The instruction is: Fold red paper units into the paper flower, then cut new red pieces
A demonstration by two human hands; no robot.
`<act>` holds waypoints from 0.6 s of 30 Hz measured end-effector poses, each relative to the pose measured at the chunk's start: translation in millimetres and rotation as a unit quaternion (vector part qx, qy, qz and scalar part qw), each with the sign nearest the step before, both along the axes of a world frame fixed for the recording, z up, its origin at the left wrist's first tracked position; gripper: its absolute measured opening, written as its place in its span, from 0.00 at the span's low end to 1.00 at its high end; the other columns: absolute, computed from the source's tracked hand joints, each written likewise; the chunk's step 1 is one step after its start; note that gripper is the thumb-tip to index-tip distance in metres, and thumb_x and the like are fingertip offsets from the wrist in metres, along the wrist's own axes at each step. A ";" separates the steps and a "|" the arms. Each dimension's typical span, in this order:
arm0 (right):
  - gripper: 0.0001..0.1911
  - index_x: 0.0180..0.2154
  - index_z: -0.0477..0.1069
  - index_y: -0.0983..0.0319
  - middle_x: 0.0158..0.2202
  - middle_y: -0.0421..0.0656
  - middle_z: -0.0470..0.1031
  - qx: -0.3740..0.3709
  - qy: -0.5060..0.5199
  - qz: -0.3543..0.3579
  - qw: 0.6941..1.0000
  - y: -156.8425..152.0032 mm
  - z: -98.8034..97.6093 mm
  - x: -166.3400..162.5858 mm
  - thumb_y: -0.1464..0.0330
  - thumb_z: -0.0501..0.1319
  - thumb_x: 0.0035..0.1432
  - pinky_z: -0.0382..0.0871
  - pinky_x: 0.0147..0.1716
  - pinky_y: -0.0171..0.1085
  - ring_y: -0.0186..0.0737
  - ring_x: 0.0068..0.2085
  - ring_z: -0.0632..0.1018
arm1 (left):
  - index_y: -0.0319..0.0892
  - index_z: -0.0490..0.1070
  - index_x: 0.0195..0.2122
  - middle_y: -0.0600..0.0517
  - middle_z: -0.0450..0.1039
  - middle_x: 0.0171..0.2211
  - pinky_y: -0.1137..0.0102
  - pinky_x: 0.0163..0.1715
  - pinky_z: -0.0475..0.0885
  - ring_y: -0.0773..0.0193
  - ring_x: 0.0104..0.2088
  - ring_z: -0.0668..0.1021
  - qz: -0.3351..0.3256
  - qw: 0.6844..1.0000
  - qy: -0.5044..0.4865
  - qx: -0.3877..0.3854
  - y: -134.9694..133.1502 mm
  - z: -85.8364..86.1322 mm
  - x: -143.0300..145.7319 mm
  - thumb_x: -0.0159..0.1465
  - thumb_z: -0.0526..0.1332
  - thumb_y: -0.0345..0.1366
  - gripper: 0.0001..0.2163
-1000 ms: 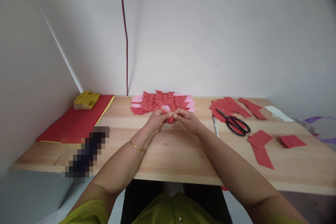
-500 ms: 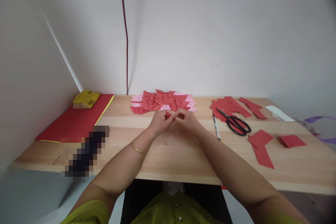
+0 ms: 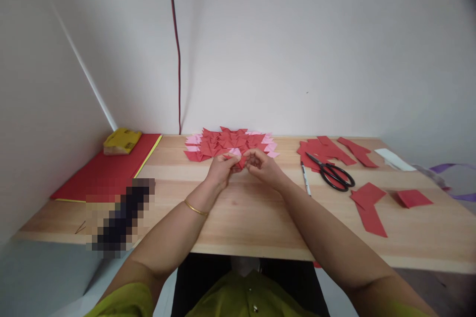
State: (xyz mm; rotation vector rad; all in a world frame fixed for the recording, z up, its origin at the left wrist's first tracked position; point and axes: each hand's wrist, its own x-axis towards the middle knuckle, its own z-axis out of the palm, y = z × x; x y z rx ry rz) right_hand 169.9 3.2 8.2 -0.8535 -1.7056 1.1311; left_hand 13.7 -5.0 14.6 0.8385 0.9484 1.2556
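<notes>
My left hand [image 3: 222, 170] and my right hand [image 3: 265, 168] meet over the middle of the wooden table [image 3: 245, 218], fingers pinched together on a small folded red paper piece [image 3: 241, 162]. Just behind them lies a pile of folded red and pink paper pieces [image 3: 230, 142]. A gold bangle sits on my left wrist.
Black scissors [image 3: 331, 172] lie on red paper strips [image 3: 327, 151] to the right, beside a pen [image 3: 305, 177]. More red scraps [image 3: 370, 205] and a red square [image 3: 413, 198] lie farther right. Red sheets [image 3: 107, 168] with a yellow pack [image 3: 122, 140] lie at the left.
Both hands have moved slightly away from me, toward the pile, still working the small red piece between the fingers.
</notes>
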 end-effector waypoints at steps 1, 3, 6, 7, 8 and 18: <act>0.17 0.42 0.64 0.60 0.31 0.39 0.70 0.010 0.003 0.010 1.000 -0.8 -0.1 -0.7 0.73 0.59 0.46 0.65 0.29 0.33 0.33 0.30 0.72 | 0.38 0.68 0.20 0.54 0.70 0.20 0.71 0.27 0.69 0.68 0.23 0.73 0.006 1.000 -0.008 -0.011 -0.1 0.5 0.2 0.45 0.69 0.35 0.10; 0.18 0.42 0.64 0.60 0.31 0.39 0.69 0.037 -0.007 0.015 0.999 -2.2 0.4 -1.8 0.73 0.59 0.46 0.65 0.28 0.33 0.33 0.30 0.72 | 0.38 0.68 0.21 0.55 0.68 0.20 0.73 0.24 0.67 0.70 0.22 0.71 0.014 0.999 -0.011 -0.028 -0.6 2.1 0.5 0.44 0.69 0.35 0.11; 0.14 0.39 0.67 0.60 0.32 0.40 0.70 0.082 -0.033 0.002 0.996 -3.6 2.3 -2.7 0.73 0.60 0.47 0.68 0.33 0.35 0.34 0.32 0.72 | 0.37 0.69 0.21 0.55 0.67 0.19 0.75 0.20 0.63 0.73 0.20 0.69 0.014 0.999 -0.014 -0.037 -1.2 4.1 0.5 0.43 0.69 0.34 0.10; 0.13 0.38 0.67 0.60 0.33 0.41 0.70 0.087 -0.039 0.001 0.995 -3.9 3.1 -2.8 0.73 0.60 0.47 0.68 0.34 0.35 0.34 0.33 0.72 | 0.37 0.69 0.21 0.55 0.66 0.18 0.76 0.19 0.62 0.74 0.19 0.68 0.012 0.999 -0.016 -0.038 -1.2 4.4 0.4 0.43 0.69 0.34 0.10; 0.12 0.37 0.67 0.60 0.33 0.41 0.70 0.087 -0.041 0.002 0.995 -4.2 4.0 -2.8 0.72 0.60 0.47 0.68 0.34 0.35 0.34 0.33 0.72 | 0.37 0.69 0.21 0.56 0.66 0.18 0.76 0.19 0.61 0.74 0.18 0.67 0.010 0.999 -0.018 -0.041 -1.2 4.5 0.1 0.43 0.69 0.34 0.10; 0.09 0.36 0.66 0.61 0.29 0.39 0.70 0.021 -0.010 0.014 1.000 -4.1 4.1 -1.2 0.69 0.61 0.51 0.68 0.30 0.34 0.33 0.29 0.72 | 0.38 0.69 0.24 0.54 0.68 0.17 0.76 0.17 0.61 0.71 0.18 0.70 -0.039 0.997 -0.023 -0.060 -1.0 5.8 -4.2 0.44 0.68 0.34 0.10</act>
